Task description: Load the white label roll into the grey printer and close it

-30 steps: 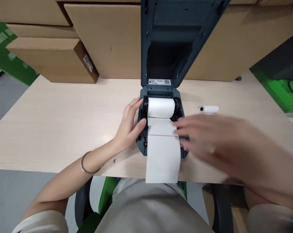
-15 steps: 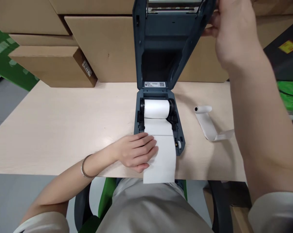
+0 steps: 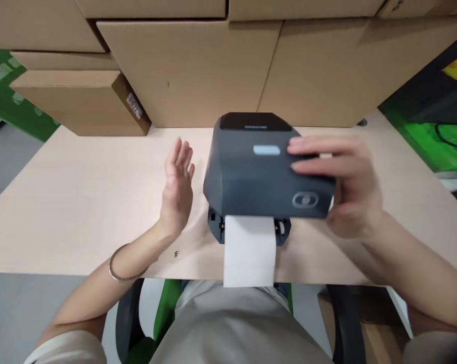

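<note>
A dark grey label printer stands on the table, its lid (image 3: 251, 177) swung down but still partly raised above the base (image 3: 216, 230). My right hand (image 3: 350, 187) grips the lid's right front corner, fingers on top, slightly blurred by motion. A strip of white label paper (image 3: 249, 258) comes out under the lid's front and hangs over the table edge; its roll is hidden beneath the lid. My left hand (image 3: 177, 192) is raised left of the printer, open, fingers stretched out, touching nothing.
Large cardboard boxes (image 3: 190, 71) form a wall behind the table (image 3: 80, 202). A flat cardboard box (image 3: 80, 103) stands at the back left. A green surface with a black cable (image 3: 454, 144) is at the right. Chair armrests (image 3: 130, 313) flank my body.
My right hand has brought the lid from upright down over the paper roll. My left hand has left the paper strip and moved up and left. The loose paper curl is now out of sight.
</note>
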Tool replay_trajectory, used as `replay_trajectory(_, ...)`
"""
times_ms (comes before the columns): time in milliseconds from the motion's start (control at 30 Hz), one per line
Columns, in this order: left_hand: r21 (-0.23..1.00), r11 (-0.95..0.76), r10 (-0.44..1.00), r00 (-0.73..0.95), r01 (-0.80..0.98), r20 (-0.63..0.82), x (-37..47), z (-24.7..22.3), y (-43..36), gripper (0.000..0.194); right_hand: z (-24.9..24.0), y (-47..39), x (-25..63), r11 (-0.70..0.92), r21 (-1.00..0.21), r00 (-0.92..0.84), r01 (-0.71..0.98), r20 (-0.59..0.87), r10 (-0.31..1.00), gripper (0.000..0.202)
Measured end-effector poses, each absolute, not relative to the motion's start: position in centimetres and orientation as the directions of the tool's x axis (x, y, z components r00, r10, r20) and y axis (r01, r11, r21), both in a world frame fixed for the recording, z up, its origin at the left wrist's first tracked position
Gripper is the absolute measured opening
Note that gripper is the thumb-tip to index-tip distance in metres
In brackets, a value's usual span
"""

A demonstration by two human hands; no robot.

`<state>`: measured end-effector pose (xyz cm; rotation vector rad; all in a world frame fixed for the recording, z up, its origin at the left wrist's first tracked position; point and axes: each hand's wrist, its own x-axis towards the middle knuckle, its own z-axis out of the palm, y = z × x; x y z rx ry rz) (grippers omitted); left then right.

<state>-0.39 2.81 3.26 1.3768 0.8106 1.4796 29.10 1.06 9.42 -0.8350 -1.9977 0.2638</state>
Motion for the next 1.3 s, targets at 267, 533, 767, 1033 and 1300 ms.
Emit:
replay_trajectory(267, 0.940, 0.221, 0.940, 0.313, -0.259, -0.135, 0.8, 4.3, 0.3, 0.115, 6.0, -2.4, 27.3, 0.750, -0.537, -0.272, 0.386, 0.711, 0.649, 0.020)
replay_trajectory(533, 0.951, 0.283, 0.908, 0.354, -0.125, -0.223, 0.9, 4.9, 0.1, 0.147, 4.6, -3.7, 26.0, 0.496, -0.812, 0.012, 0.307, 0.524, 0.851, 0.050)
replay_trajectory(767, 0.963, 0.225, 0.877, 0.462, -0.150, -0.132, 0.6, 3.9, 0.2, 0.101, 4.3, -3.5, 26.1, -0.276, -0.960, -0.063, -0.034, -0.274, 0.960, 0.089)
replay_trajectory(1033, 0.931, 0.183, 0.899, 0.437, -0.317, -0.028, 1.5, 1.3, -0.5, 0.082, 1.3, -3.5, 25.2, -0.185, -0.961, -0.109, -0.207, -0.165, 0.980, 0.093)
replay_trajectory(1300, 0.932, 0.176, 0.907, 0.419, -0.316, -0.029, 1.8, 2.2, -0.5, 0.077, 1.6, -3.7, 24.6, -0.106, -0.969, -0.125, -0.221, -0.080, 0.989, 0.081)
